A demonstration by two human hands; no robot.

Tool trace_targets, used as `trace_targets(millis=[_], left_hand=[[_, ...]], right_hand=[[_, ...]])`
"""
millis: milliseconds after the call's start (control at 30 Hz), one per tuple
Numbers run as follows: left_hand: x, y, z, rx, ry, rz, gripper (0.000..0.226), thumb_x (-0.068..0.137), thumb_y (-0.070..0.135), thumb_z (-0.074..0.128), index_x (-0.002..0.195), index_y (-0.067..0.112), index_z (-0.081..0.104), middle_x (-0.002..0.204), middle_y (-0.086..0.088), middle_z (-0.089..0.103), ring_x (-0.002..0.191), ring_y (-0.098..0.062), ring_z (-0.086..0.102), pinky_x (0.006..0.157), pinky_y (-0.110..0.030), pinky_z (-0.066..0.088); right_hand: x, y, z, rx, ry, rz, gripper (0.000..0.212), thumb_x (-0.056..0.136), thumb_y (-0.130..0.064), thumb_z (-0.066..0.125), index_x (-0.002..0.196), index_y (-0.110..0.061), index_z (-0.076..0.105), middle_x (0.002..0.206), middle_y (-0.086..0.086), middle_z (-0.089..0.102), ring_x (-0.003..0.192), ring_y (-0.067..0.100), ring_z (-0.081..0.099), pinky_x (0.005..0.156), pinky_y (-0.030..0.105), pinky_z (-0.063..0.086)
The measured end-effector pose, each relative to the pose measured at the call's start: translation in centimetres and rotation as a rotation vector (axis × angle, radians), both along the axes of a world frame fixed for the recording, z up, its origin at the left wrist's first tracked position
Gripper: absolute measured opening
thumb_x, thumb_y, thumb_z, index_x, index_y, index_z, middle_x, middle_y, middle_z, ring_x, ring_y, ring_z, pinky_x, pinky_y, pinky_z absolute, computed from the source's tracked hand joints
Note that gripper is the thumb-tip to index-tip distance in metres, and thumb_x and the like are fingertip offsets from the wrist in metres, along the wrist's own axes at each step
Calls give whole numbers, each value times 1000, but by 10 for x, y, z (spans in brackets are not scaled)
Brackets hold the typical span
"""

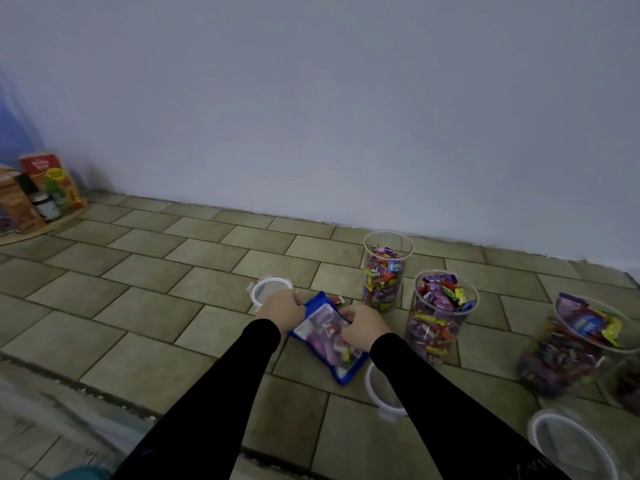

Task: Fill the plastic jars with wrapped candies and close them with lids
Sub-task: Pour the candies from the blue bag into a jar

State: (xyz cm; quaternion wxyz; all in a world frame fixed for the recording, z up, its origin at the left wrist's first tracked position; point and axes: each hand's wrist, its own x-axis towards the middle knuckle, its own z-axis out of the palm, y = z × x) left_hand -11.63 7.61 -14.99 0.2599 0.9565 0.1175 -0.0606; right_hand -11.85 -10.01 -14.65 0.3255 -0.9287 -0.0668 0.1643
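Observation:
A blue candy bag (330, 344) with a clear window lies on the tiled floor. My left hand (282, 308) grips its far left corner and my right hand (363, 327) pinches its top edge on the right. Three open clear plastic jars hold wrapped candies: a small jar (384, 271) at the back, a middle jar (438, 317), and a large jar (581, 344) at the right. A loose red candy (336, 300) lies beyond the bag. White-rimmed lids lie flat: one lid (268, 289) behind my left hand, one lid (381, 393) under my right forearm, one lid (571, 445) at lower right.
A pale wall (311, 116) runs along the back of the tiled floor (156, 289). Cartons (52, 181) and a small dark jar (46, 206) stand on a board at the far left. A pale mat edge (52, 410) crosses the lower left.

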Motion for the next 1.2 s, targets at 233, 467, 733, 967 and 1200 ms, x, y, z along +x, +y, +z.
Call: trace_targets(millis=[233,467,733,967,1200], left_hand=[[-4,1,20,-244,83,86,14,90,13,51,80,8,60,70,-6,57,56,-15,49,43,-19,37],[-13,-7,57,-568,15,138,23,79,20,64,59,17,54,59,-1,50,43,-13,39,40,-20,26],[-21,-16,80,-726,138,-31,21,88,25,67,98,8,71,84,-4,67,53,-7,50,39,-15,28],[-30,-27,75,-858,112,-62,21,92,17,63,71,14,65,57,6,63,43,-4,45,41,-15,27],[-37,-41,77,-981,90,37,17,96,15,54,81,11,62,60,2,58,48,-8,46,44,-19,31]], right_hand=[[4,-3,-1,55,-7,2,48,81,-19,58,129,-21,57,127,-3,61,114,17,59,97,34,50],[6,6,18,280,-265,-155,10,89,-26,58,97,-20,58,88,-4,63,84,15,60,74,30,52],[-2,11,49,410,-163,-83,37,91,-44,56,69,-16,63,69,-1,63,67,12,58,61,26,43],[-4,10,56,495,-80,-97,37,89,-17,50,52,-17,49,52,0,51,53,16,46,60,32,37],[-9,3,52,483,-132,-109,36,94,-24,47,58,-21,48,59,-3,51,61,15,49,62,27,39]])
